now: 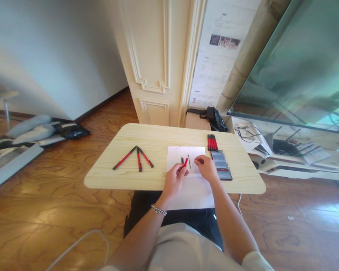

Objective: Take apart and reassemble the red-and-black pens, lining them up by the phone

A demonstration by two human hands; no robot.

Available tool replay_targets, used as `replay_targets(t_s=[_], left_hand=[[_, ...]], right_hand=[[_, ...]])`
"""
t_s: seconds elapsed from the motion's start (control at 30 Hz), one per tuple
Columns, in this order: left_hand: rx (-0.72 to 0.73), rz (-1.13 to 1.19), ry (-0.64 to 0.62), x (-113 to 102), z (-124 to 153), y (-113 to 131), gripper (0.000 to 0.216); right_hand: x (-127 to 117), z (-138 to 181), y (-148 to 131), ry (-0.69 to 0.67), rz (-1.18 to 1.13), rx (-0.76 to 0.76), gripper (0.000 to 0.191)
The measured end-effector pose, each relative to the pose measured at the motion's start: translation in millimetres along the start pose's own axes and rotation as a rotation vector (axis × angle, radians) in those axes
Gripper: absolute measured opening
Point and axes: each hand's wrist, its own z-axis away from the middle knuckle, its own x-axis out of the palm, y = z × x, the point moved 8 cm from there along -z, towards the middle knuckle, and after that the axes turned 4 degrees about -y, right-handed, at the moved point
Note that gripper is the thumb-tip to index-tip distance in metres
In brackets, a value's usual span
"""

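Note:
My left hand [175,176] is closed around a red pen barrel [185,162] that sticks up from the fingers, over a white sheet of paper [186,154] on the light wooden table [147,143]. My right hand [205,166] hovers just right of it with fingertips pinched; what they hold is too small to make out. A small black pen part [182,159] and a thin refill [189,160] lie on the paper beyond my hands.
Three red-and-black pens [137,158] lie spread on the table's left. A row of several red pens [212,142] sits at the back right, a phone [221,165] below them. A black bag [213,116] and a low shelf with cables [271,143] stand behind.

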Motion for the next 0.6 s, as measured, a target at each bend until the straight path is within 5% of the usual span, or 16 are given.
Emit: replay_targets(t_s=[0.27,0.6], left_hand=[[0.002,-0.04,0.0,0,-2,-6,0.03],[0.004,-0.022,0.0,-1,-1,-1,0.032]], right_hand=[[18,2,-10,-0.182,0.217,-0.044,0.021],[26,-1,-22,-0.216,0.422,-0.165,0.012]])
